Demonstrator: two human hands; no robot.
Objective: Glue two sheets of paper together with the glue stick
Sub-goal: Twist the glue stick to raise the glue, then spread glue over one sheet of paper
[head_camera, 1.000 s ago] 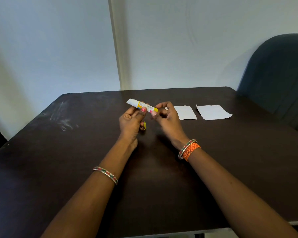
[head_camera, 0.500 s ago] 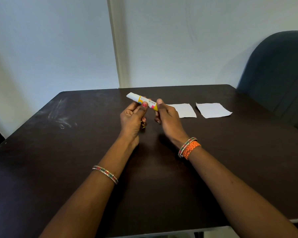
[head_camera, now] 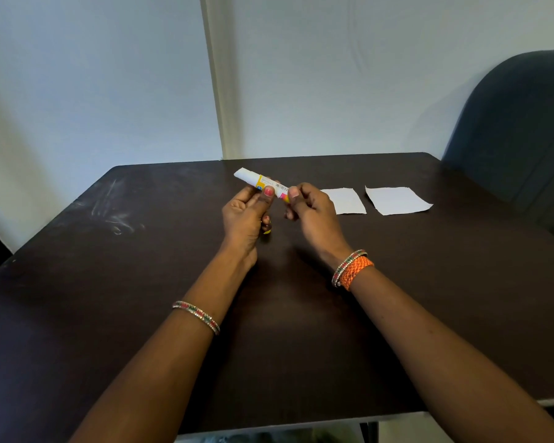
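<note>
A white and yellow glue stick [head_camera: 259, 182] is held level above the dark table [head_camera: 115, 282], its white end pointing up-left. My left hand [head_camera: 243, 215] pinches its middle with thumb and fingers; a small yellow piece [head_camera: 267, 232], possibly the cap, shows under the curled lower fingers. My right hand [head_camera: 311, 212] grips the stick's lower right end with its fingertips. Two white sheets of paper lie flat to the right: one sheet [head_camera: 347, 201] partly behind my right hand, the other sheet [head_camera: 395, 199] further right.
A dark blue chair [head_camera: 518, 139] stands at the table's right rear corner. A pale wall rises just behind the table. White scuff marks [head_camera: 112, 215] streak the left part of the tabletop.
Both hands have kept hold of the glue stick and lifted it slightly away from me. The right fingers shifted on its lower end. The papers lie as before.
</note>
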